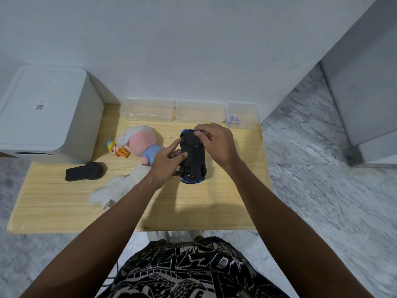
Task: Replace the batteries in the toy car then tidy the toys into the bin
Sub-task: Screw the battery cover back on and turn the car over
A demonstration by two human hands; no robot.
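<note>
Battery work looks only begun — the toy car (192, 157) lies upside down on the table (53, 203), gripped by left hand (166, 163) and right hand (217, 143) with curled fingers — while the plush rabbit (137, 147) waits outside any bin.

Plush toy (137, 145) left of toy car (193, 157); containers (148, 109) behind.

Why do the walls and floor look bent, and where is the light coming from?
Head view: the wide-angle lens bows the table edges and walls outward. Soft shadows fall toward the viewer under the arms and right of the white box, so light seems overhead and diffuse. The marble floor smears at the margins; the toy car stays fairly sharp.
</note>
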